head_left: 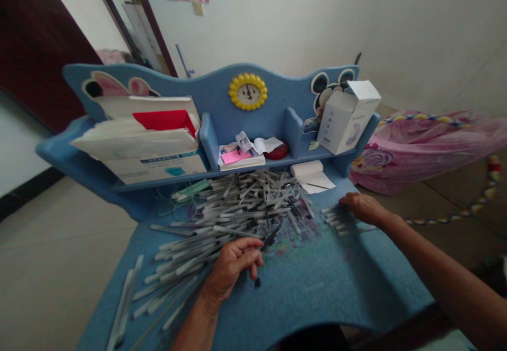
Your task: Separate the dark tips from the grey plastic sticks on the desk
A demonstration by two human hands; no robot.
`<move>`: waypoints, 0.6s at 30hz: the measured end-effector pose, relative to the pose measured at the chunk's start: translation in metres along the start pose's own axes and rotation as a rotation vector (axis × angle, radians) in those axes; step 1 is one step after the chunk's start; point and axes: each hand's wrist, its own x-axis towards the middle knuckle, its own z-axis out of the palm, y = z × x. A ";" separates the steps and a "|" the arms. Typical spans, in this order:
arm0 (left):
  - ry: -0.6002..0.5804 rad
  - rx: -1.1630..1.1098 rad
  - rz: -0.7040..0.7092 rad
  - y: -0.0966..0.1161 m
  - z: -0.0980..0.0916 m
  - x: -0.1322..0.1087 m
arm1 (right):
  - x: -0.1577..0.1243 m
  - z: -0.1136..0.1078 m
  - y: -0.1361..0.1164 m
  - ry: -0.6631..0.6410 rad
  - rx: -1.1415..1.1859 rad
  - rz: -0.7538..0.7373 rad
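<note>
Against a pale wall (297, 18), works at a blue desk (317, 287) with a raised shelf (245, 123) and a yellow-rimmed clock (247, 92). With left hand (237, 264), appears to pinch a slim dark piece (271, 236) between thumb and fingers, just beside a big heap of pale tubes (253, 195) across the desk's middle and left. Has a small black bit (257, 282) lying just below that hand. With curled fingers, rests right hand (362, 206) at a short row of tubes (336, 219) near the desk's right edge; cannot tell whether grasping one.
</note>
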 end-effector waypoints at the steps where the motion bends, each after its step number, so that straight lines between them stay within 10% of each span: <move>1: 0.002 -0.001 0.004 0.000 0.001 0.000 | 0.001 -0.002 -0.005 0.013 0.001 0.026; 12: 0.049 -0.030 0.021 0.006 0.005 -0.004 | 0.036 -0.020 -0.106 0.121 0.096 0.230; 18: 0.040 -0.005 0.032 0.009 0.007 -0.006 | 0.048 -0.020 -0.119 0.097 0.181 0.343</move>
